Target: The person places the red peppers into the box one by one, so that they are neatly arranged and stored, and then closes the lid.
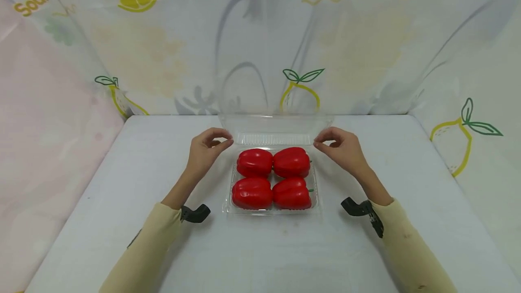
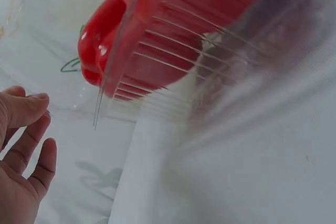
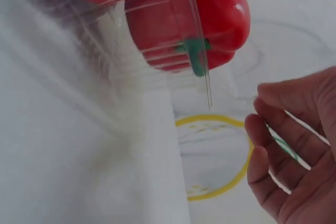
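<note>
In the head view, several red bell peppers [image 1: 252, 192] lie in two rows inside a clear plastic clamshell container [image 1: 270, 212]. Its hinged lid [image 1: 273, 126] stands raised at the far side. At the lid's left corner, my left hand [image 1: 203, 150] pinches the edge between thumb and fingertips. The opposite corner is pinched the same way by my right hand [image 1: 345, 150]. From the left wrist, a pepper [image 2: 100, 40] shows beside the ribbed container wall, with the left hand [image 2: 23, 150] near it. A green stem [image 3: 195, 56] is visible in the right wrist view, left of the right hand [image 3: 299, 140].
The container rests on a white-covered table [image 1: 260, 257]. Behind and at both sides hangs a printed cloth [image 1: 260, 35] with lemon drawings. Black wrist mounts [image 1: 195, 214] stick out from both sleeves above the table.
</note>
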`<action>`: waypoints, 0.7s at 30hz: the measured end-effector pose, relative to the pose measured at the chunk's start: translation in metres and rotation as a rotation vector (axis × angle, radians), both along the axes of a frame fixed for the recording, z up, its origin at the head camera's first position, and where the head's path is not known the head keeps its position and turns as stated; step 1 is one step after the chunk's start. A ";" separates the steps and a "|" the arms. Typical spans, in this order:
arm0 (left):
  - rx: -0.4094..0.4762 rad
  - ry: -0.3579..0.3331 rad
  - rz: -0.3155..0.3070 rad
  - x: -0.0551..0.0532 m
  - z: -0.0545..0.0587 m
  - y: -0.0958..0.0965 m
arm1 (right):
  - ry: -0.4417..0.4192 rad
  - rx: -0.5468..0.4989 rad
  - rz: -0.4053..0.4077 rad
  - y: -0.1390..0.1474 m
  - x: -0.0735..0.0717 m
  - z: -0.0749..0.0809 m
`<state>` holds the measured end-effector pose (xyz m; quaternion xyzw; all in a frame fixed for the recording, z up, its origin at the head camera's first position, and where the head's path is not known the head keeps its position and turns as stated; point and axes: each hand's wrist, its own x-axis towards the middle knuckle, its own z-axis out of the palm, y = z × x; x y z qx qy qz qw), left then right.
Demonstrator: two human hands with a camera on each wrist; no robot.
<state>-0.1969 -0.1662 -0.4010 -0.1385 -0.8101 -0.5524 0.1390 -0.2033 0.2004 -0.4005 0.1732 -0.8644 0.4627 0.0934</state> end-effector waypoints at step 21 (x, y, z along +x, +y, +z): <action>-0.152 -0.114 -0.299 0.055 -0.016 -0.024 | 0.097 0.396 0.211 0.020 0.041 0.000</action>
